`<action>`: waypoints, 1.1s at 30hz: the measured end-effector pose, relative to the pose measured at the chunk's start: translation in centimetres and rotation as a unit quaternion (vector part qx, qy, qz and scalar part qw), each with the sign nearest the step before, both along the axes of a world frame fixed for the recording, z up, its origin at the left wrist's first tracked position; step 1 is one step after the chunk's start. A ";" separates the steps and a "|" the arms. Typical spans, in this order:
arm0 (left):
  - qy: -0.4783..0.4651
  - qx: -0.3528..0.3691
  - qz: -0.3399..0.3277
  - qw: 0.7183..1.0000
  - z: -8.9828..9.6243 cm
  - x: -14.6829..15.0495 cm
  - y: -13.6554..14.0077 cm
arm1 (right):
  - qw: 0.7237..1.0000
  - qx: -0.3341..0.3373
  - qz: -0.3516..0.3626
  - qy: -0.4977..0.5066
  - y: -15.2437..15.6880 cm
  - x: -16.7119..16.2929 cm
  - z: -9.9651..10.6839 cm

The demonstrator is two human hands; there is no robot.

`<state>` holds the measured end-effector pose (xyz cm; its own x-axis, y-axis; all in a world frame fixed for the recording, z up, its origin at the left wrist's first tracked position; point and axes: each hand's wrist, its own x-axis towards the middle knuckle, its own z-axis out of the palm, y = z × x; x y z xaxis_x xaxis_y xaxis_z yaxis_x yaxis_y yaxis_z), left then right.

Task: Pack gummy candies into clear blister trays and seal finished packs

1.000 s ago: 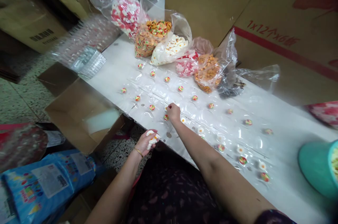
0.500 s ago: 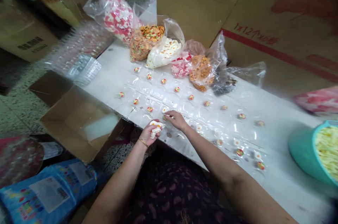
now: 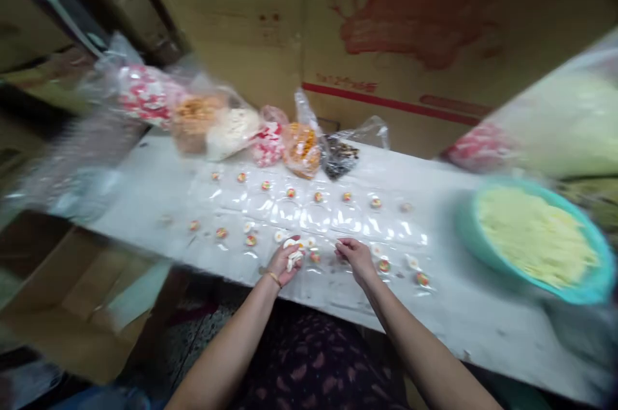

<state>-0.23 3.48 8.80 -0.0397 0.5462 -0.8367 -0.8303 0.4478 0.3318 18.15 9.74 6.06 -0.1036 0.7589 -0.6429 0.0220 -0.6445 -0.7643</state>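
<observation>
My left hand [image 3: 280, 268] is closed around a small pile of white pieces with orange-yellow centres, like tiny fried eggs [image 3: 295, 258]. It is at the front row of clear plastic blister trays [image 3: 290, 212]. To its right, my right hand [image 3: 358, 258] hovers over or touches the same front row, thumb and fingers pinched together; what is between them is too small and blurred to tell. In the tray cavities sit small round red, yellow and green pieces [image 3: 251, 240]. Beside some of them lies a white egg-like piece [image 3: 279, 236].
Along the table's [image 3: 463, 313] back stand plastic bags of small pieces: pink and white [image 3: 149, 96], orange [image 3: 302, 147], dark [image 3: 340, 158]. A turquoise basin [image 3: 526, 281] of pale yellow pieces stands right. An open cardboard box [image 3: 72, 294] is at front left; large cartons [image 3: 386, 107] rise behind.
The view has swung right, bringing more of the turquoise basin in. My right hand has moved right along the front row, away from my left hand. The left still holds the egg pieces.
</observation>
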 end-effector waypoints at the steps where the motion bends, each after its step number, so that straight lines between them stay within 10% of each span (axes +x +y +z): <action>1: 0.003 -0.001 -0.009 1.000 0.0 1.0 0.2 | 0.998 0.034 -0.006 -0.054 0.8 2.4 -0.5; 9: 0.011 -0.042 -0.044 0.998 0.0 8.2 1.9 | 0.894 0.188 0.001 -0.406 10.7 16.0 -2.0; 17: 0.050 -0.059 -0.026 0.997 1.3 10.4 2.4 | 0.815 0.247 0.179 -0.492 17.6 13.9 -4.7; 25: 0.054 -0.063 -0.028 0.996 1.0 11.6 2.9 | 0.736 0.262 0.329 -0.531 18.2 14.2 -5.1; 28: 0.040 -0.038 -0.046 0.997 0.9 12.5 4.4 | 0.771 0.273 0.297 -0.493 17.6 14.3 -3.6; 33: 0.058 -0.007 -0.057 0.997 0.1 13.9 7.3 | 0.945 0.162 0.273 -0.084 11.5 10.8 -1.6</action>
